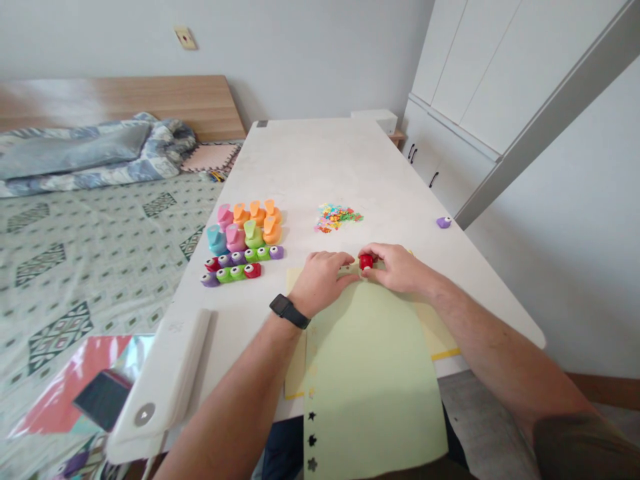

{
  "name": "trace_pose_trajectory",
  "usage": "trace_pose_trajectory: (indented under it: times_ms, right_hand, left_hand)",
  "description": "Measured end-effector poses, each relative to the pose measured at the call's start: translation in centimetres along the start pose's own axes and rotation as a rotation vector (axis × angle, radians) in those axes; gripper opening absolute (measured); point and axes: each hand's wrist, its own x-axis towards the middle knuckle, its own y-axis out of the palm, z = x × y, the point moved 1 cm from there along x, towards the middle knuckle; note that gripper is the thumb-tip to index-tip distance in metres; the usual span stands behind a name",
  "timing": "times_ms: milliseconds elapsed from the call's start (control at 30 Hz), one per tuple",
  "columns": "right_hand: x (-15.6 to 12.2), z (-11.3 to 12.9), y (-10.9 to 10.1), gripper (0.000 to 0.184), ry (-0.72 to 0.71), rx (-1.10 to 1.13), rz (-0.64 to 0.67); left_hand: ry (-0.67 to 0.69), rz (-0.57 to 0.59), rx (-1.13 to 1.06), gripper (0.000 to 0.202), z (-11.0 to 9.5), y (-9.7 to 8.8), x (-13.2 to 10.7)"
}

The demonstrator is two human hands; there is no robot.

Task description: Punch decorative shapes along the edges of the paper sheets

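A small red craft punch (366,261) sits in my right hand (395,267), its fingers closed around it at the far edge of a light green sheet of paper (373,373). My left hand (324,277) pinches that same edge just left of the punch; its fingertips partly hide the paper. Down the sheet's left side run several punched shapes, a star among them. The near end of the sheet bends over the table's front edge. Beneath it lies pale yellow paper (437,330) with a darker yellow border.
Colourful paper cut-outs (339,217) lie beyond my hands on the white table (320,160). Large punches (253,233) and rows of small punches (237,272) stand left. A purple punch (443,223) is near the right edge, a long white device (167,380) at front left.
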Motion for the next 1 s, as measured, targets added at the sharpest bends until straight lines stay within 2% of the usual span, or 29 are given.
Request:
trace_pose_trajectory:
  times_ms: [133, 333, 600, 800, 1000]
  right_hand:
    - [0.0, -0.2, -0.3, 0.023, 0.037, 0.06, -0.067]
    - [0.3, -1.2, -0.2, 0.029, 0.134, 0.251, -0.154]
    - [0.9, -1.8, 0.1, 0.041, 0.193, 0.578, -0.189]
    - [1.6, -2.5, -0.2, 0.042, 0.234, 0.612, -0.187]
    - [5.1, -4.3, -0.6, 0.042, 0.311, 0.598, -0.2]
  left_hand:
    - [-0.018, 0.005, 0.007, 0.018, 0.3, 0.2, -0.2]
    - [-0.019, -0.013, -0.002, 0.017, 0.6, 0.3, -0.3]
    - [-0.011, -0.026, -0.013, 0.019, 0.7, 0.6, -0.5]
    - [-0.004, -0.017, 0.007, 0.019, 0.7, 0.6, -0.5]
    - [-0.011, -0.011, -0.012, 0.019, 0.6, 0.7, -0.5]
